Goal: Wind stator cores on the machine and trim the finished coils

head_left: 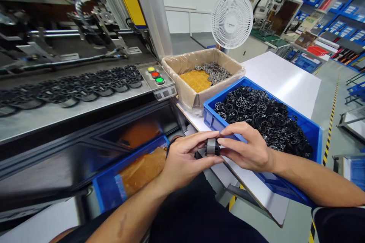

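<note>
Between my two hands, above my lap, is a small round part [211, 147] with a grey band and black rims. My left hand [185, 155] grips it from the left, thumb below and fingers above. From the right, the fingertips of my right hand [246, 148] close on its black side. My fingers cover part of it. Just beyond my right hand stands a blue bin [209, 115] heaped with black wheel-shaped parts [261, 110]. Rows of similar black and grey parts [85, 93] lie on the metal machine ledge [119, 102] at the left.
A plastic-lined carton [188, 95] holds grey round parts and yellow material. A button panel [156, 78] with yellow, red and green buttons sits at the ledge's end. Below is a blue bin [99, 193] with brown wrapping. A white fan [232, 21] stands behind the carton.
</note>
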`<state>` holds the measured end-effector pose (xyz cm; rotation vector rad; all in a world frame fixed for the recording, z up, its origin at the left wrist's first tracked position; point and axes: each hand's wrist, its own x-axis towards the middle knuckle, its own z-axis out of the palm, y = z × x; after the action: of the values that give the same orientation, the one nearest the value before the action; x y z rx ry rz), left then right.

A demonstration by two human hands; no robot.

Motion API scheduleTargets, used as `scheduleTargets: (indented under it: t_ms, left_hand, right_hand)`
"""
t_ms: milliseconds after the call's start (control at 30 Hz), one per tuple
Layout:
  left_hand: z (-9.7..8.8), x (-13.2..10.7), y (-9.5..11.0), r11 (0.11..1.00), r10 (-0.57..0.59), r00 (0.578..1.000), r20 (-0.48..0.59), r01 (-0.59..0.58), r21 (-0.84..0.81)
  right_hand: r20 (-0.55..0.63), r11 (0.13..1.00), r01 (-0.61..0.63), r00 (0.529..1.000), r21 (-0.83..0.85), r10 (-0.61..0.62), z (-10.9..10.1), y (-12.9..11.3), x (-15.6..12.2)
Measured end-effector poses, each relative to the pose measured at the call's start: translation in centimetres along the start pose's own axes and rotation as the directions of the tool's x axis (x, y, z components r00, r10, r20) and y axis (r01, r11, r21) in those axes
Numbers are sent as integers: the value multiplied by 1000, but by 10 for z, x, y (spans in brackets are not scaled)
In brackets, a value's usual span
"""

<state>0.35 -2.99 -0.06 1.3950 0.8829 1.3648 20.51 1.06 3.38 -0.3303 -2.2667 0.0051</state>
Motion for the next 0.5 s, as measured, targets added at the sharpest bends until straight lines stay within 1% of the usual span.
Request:
scheduleTargets:
  t_ms: [100,200,300,500]
  left_hand:
    - [2,1,3,991,-46,998,46,51,-120]
    - [3,3,5,978,-60,997,57,71,-196]
    - [3,3,7,976,-79,995,56,88,-201]
    - [2,3,6,975,-64,997,52,74,-211]
  right_hand:
    - [11,999,45,999,-23,-45,1,2,0]
    - [17,999,47,999,-16,-47,2,2,0]
    - [21,998,58,998,-35,-57,2,2,0]
    - [36,994,76,997,-75,-73,-1,2,-1]
